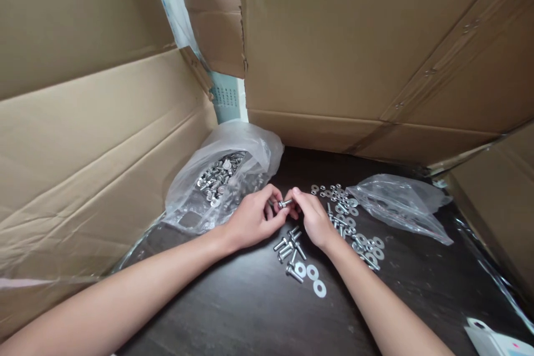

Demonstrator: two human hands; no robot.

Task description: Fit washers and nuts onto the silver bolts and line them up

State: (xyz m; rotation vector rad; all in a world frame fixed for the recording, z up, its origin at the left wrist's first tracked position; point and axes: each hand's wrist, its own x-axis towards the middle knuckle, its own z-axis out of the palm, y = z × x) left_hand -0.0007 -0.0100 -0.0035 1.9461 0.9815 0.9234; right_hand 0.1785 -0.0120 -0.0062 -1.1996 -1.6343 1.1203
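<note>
My left hand (252,217) and my right hand (312,218) meet over the dark table, both pinching one small silver bolt (285,203) between their fingertips. Just below them lies a small heap of loose bolts (288,249) and three flat washers (312,277). To the right of my right hand, several washers and nuts (348,217) are scattered on the table. An open clear plastic bag full of bolts (221,175) sits to the left of my left hand.
Brown cardboard sheets (354,50) wall in the table at the back, left and right. A crumpled, nearly flat plastic bag (400,203) lies at the right. A white object (496,339) shows at the bottom right corner. The dark tabletop (233,300) stretches toward me.
</note>
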